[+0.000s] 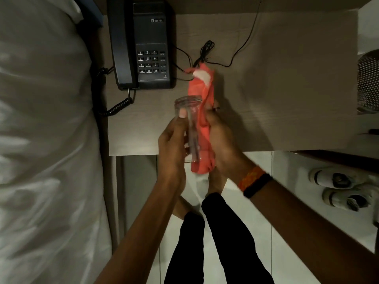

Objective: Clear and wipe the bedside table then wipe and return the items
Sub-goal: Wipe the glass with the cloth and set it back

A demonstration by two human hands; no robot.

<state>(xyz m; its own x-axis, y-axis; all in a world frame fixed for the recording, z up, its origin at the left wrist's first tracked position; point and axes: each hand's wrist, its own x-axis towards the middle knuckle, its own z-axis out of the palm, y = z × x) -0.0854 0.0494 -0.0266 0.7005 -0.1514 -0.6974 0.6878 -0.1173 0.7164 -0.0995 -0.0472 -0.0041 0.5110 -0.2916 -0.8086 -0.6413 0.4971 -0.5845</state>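
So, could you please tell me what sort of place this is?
Most likely a hotel bedroom, at the bedside. A bed with white bedding lies beside a small bedside table that carries a corded desk phone, and shoes sit on the tiled floor.

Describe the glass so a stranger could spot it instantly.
Start at the black corded telephone on the beige bedside table. Nearer the camera, the left hand holds a clear cylindrical drinking glass against an orange-red cloth; it alone is see-through.
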